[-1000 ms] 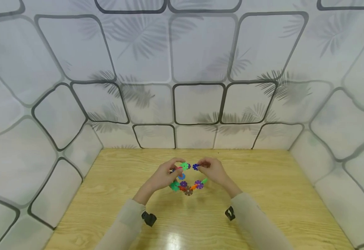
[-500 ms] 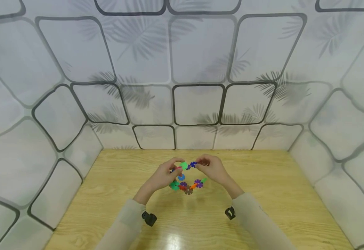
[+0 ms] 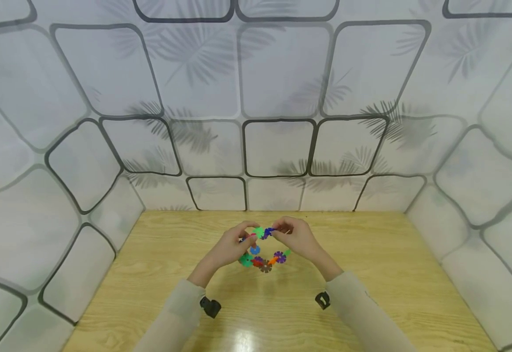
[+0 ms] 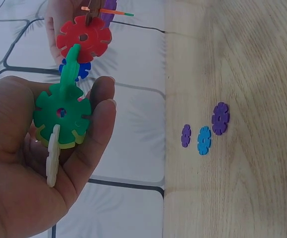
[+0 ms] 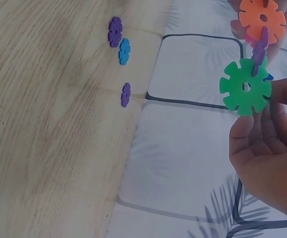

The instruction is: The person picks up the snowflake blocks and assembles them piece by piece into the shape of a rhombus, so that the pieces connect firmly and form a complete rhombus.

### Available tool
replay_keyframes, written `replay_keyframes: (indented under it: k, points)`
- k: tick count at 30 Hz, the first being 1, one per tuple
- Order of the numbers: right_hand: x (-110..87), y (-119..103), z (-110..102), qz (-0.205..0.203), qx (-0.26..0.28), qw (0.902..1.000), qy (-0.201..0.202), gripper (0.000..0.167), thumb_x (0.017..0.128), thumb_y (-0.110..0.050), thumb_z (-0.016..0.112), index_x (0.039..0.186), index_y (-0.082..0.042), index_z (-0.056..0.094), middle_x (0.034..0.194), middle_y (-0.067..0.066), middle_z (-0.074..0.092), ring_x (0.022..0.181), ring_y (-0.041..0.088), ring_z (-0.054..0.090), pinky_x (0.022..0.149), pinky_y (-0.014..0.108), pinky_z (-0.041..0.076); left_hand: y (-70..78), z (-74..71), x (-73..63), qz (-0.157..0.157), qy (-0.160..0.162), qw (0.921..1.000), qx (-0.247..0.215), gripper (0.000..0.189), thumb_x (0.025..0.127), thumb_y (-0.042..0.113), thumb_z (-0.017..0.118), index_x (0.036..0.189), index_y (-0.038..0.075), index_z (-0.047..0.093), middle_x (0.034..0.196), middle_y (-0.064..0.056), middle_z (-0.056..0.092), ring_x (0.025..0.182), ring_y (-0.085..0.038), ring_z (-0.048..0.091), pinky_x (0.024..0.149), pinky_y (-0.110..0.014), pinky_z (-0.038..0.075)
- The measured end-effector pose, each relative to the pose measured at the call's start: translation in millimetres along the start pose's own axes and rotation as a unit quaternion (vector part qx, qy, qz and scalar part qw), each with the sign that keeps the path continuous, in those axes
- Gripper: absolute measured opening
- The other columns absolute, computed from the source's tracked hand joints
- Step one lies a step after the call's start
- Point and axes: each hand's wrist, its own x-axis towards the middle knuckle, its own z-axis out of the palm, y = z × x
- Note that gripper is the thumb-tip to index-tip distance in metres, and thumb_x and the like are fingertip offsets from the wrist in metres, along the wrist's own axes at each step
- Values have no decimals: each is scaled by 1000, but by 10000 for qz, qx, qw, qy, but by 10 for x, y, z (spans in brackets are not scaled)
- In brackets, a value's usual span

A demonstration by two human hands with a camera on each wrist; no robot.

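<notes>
My left hand (image 3: 233,244) grips a chain of notched interlocking plastic discs, held up off the table. In the left wrist view, a green disc (image 4: 76,119), a white disc (image 4: 53,158) and a red disc (image 4: 86,37) show by the palm. A light green disc (image 3: 258,232) is at the left fingertips. My right hand (image 3: 297,237) pinches a dark blue disc (image 3: 268,232), which overlaps the light green one's right edge. The chain curves below both hands through a brown disc (image 3: 265,266) and a purple disc (image 3: 279,257). Another light green disc (image 5: 245,88) hangs before the right fingers.
On the wooden table (image 3: 348,293) lie a loose blue disc (image 4: 204,140), a purple disc (image 4: 220,118) and a second purple disc (image 4: 186,135). A patterned white wall (image 3: 278,146) stands behind and at both sides. Each wrist carries a black camera (image 3: 211,308).
My right hand has moved slightly left and away, bringing the dark blue disc from a gap up to the light green disc. The left hand stays in place.
</notes>
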Motion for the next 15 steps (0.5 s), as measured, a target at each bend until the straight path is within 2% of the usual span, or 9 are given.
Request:
replay_keyframes:
  k: [8, 15]
  points:
    - [2, 22, 7, -81, -57, 9999, -56, 5, 98, -11, 73, 102, -8, 75, 95, 6, 76, 84, 12, 68, 70, 25, 57, 9, -6, 9, -28, 32, 10000, -39, 37, 111, 18, 57, 147, 8, 56, 91, -9, 75, 60, -10, 54, 50, -24, 48]
    - [-2, -4, 1, -75, -56, 9999, -44, 6, 98, -11, 74, 103, -9, 75, 95, 5, 76, 83, 11, 68, 71, 25, 58, 7, -1, 14, -58, 14, 9999, -141, 38, 111, 18, 57, 147, 8, 55, 93, -11, 74, 57, -11, 54, 48, -28, 54]
